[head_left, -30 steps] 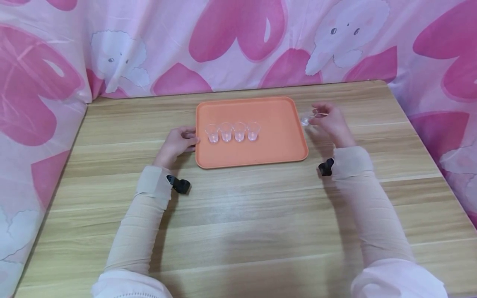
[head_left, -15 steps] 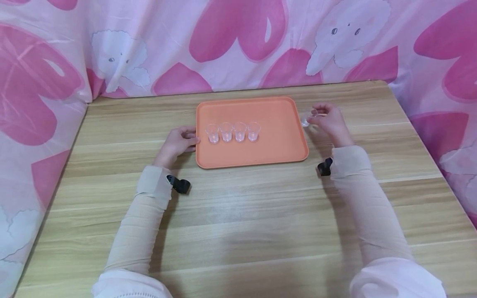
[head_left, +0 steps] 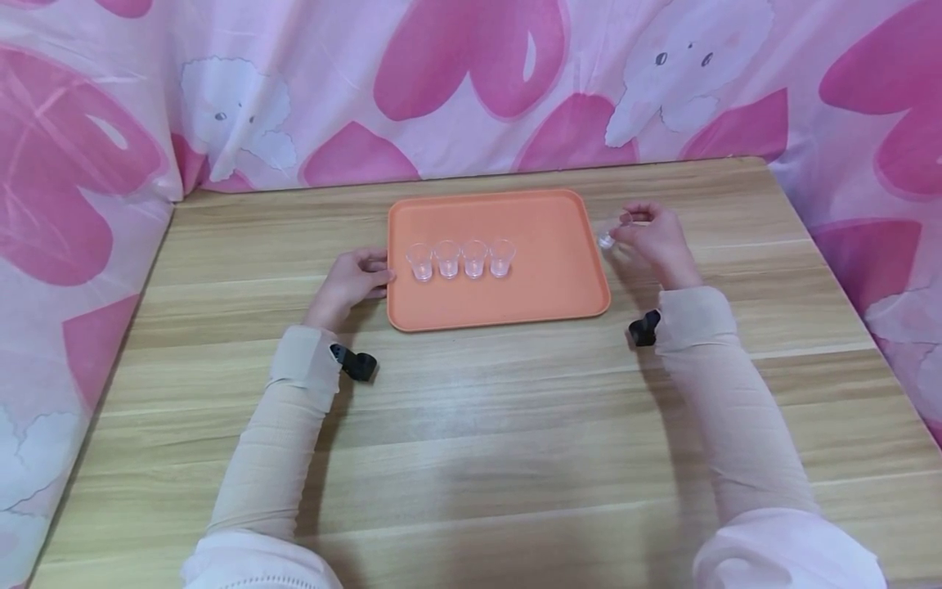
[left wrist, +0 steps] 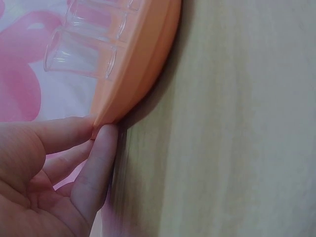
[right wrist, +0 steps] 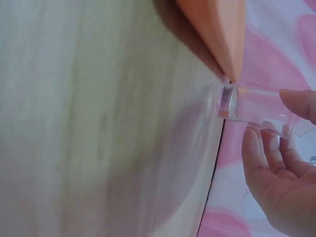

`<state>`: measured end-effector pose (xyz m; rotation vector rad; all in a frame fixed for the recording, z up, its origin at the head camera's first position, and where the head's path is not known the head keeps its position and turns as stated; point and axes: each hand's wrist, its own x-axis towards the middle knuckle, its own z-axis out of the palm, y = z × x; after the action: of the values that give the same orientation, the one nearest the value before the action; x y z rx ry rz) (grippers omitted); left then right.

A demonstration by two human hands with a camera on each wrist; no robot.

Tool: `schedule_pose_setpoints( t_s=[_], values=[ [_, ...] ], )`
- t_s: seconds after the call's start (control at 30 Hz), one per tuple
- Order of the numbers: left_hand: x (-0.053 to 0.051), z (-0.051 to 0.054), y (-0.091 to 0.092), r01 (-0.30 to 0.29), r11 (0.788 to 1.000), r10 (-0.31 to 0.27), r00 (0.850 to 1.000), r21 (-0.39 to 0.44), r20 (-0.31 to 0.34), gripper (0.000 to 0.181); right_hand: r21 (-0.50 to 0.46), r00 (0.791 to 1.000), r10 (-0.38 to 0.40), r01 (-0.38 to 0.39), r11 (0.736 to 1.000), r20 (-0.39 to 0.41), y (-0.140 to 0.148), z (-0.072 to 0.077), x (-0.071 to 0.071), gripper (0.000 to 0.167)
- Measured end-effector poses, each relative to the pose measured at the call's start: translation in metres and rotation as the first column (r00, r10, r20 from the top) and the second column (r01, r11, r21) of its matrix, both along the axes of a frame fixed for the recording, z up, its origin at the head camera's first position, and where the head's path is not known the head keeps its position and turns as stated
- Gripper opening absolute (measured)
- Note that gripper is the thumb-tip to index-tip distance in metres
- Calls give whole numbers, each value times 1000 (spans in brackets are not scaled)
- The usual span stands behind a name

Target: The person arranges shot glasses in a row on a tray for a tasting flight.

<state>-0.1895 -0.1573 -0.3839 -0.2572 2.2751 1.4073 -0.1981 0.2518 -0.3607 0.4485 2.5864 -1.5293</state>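
My left hand [head_left: 352, 282] pinches the left rim of an orange tray [head_left: 552, 286] between thumb and finger, as the left wrist view shows up close. A row of several small clear cups [head_left: 474, 260] stands upright on the tray, left of its middle. Just beyond the tray's right edge, my right hand [head_left: 655, 241] holds another clear cup [right wrist: 261, 106] near its mouth, thumb on one side and fingers on the other. That cup's thick base is close to the tabletop; whether it touches is hard to tell.
A wood-grain table [head_left: 471, 433] lies under everything. Its back edge meets a pink patterned curtain [head_left: 316, 90], which also hangs along the left and right sides. A black wrist camera [head_left: 355, 362] sticks out inward from the left wrist, another black wrist camera [head_left: 644, 328] from the right.
Very little differs. My right hand and its cup have shifted only slightly beside the tray, while the left hand, the tray and the row of cups stay put.
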Motion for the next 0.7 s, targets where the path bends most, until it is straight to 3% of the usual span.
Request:
schedule_pose_setpoints(
  t_s=[0.47,0.7],
  values=[
    [0,1,0,-6,1000,6,1000,9,-11,45,-29,997,54,-55,998,-51,-28,15,3,47],
    [0,0,0,7,1000,-7,1000,9,-14,46,-52,992,114,-117,992,-51,-48,12,4,44]
  ],
)
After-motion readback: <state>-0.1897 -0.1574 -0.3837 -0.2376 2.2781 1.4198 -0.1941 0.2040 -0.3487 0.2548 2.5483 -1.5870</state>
